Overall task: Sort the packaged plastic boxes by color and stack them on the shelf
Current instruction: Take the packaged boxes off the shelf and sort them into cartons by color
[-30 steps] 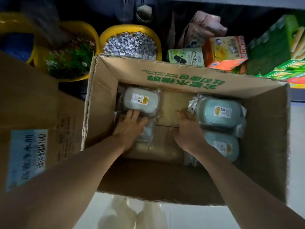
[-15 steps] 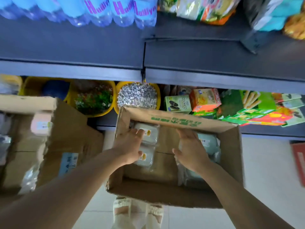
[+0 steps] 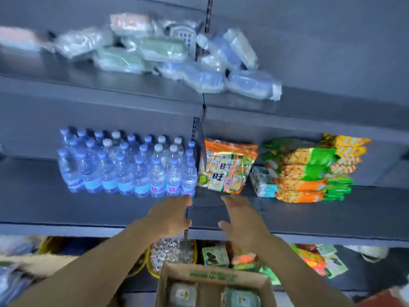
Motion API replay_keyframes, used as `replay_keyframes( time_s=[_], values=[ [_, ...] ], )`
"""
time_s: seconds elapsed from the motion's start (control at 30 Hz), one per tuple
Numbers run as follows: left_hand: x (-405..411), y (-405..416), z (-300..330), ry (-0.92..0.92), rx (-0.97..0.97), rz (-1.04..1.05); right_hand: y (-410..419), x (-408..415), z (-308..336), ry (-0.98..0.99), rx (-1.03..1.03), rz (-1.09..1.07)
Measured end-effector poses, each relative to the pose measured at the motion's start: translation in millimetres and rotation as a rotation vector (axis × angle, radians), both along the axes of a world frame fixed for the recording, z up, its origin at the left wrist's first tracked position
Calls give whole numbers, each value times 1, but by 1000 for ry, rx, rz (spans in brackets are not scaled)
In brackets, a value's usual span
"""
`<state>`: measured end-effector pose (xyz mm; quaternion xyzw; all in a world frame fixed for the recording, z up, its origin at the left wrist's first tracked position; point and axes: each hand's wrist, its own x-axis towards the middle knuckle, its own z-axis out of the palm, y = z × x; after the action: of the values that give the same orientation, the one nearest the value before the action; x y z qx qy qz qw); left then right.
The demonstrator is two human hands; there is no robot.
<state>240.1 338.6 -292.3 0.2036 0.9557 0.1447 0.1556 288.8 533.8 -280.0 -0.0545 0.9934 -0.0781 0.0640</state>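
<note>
Both arms reach forward, left grip and right grip empty, fingers loosely extended.

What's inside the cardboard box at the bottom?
Inside the cardboard box lie two wrapped plastic boxes: a grey-green one on the left and a teal one on the right, bare cardboard between them. The picture's edge cuts off the rest.

Your cardboard box, below both grips, is cut off by the bottom edge, so you see only the tops of two wrapped plastic boxes inside. Far above the grips, the wrapped packages on the top shelf are smeared by motion blur; their colours barely read. Both forearms hide part of the yellow tubs behind them. Labels are too small to read.
</note>
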Motion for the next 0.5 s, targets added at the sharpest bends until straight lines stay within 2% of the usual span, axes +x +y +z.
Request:
replay_keyframes(
  time_s=[0.27,0.5],
  values=[
    [-18,-30,154,286,60,-15,-10,-18,138,298,48,-16],
    [-36,-38,222,376,95,18,7,-38,203,400,8,-61]
  ],
)
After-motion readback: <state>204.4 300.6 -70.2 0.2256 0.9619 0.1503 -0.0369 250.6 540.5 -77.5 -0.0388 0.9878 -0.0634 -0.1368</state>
